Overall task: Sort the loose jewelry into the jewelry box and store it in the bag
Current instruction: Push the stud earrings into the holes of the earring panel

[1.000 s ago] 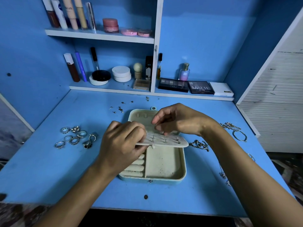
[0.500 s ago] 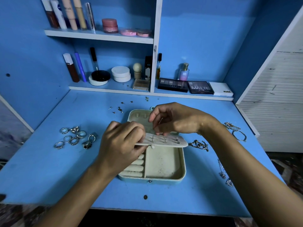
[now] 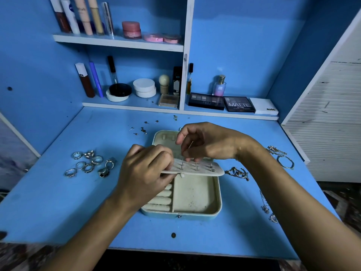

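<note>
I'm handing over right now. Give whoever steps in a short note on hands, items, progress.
Left hand grips the earring panel above the open jewelry box.
Right hand pinches a stud at the panel.
Done: several studs sit in the panel.
Left: loose studs behind the box, rings to its left, chains to its right, then bagging. No bag in view.

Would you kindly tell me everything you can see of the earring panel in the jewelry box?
The earring panel is a thin, cream, rounded-corner flap with a dimpled grid, soft-looking. It is lifted roughly level over the open jewelry box, covering its rear half, with a small tab on its front edge. Several stud earrings stick through it, posts upward. The left hand grips its left end; the right hand touches its back edge with its fingertips, seemingly at a stud.
</note>
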The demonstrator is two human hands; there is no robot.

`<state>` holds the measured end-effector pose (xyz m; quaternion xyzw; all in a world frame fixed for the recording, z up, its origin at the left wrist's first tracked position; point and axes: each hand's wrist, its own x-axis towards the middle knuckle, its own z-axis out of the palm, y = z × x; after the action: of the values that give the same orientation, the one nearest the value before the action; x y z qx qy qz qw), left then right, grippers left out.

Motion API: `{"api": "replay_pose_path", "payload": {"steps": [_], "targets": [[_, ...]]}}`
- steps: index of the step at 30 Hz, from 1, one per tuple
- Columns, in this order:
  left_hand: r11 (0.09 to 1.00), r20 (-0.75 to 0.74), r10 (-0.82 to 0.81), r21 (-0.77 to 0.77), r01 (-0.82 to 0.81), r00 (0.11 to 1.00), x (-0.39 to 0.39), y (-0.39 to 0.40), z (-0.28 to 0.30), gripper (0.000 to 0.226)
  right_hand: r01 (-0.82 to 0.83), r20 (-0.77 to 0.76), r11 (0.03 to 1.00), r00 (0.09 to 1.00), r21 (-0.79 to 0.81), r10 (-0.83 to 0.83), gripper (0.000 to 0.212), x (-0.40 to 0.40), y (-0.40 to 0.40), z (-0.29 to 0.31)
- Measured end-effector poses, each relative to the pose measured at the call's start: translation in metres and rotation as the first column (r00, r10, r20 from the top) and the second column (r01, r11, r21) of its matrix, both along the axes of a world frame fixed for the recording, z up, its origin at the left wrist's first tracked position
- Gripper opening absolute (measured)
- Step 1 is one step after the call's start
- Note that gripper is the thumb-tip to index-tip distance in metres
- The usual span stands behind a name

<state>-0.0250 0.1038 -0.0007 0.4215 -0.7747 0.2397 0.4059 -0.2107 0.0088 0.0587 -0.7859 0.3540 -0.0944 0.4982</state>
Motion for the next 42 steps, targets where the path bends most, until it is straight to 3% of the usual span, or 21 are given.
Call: {"api": "replay_pose_path", "payload": {"steps": [42], "targets": [[0.999,-0.017,0.001,-0.032,-0.001,1.000,0.000,-0.002,-0.003,0.025,-0.101,-0.210,0.984,0.975,-0.150,0.068,0.030,0.009,0.007,0.017]]}}
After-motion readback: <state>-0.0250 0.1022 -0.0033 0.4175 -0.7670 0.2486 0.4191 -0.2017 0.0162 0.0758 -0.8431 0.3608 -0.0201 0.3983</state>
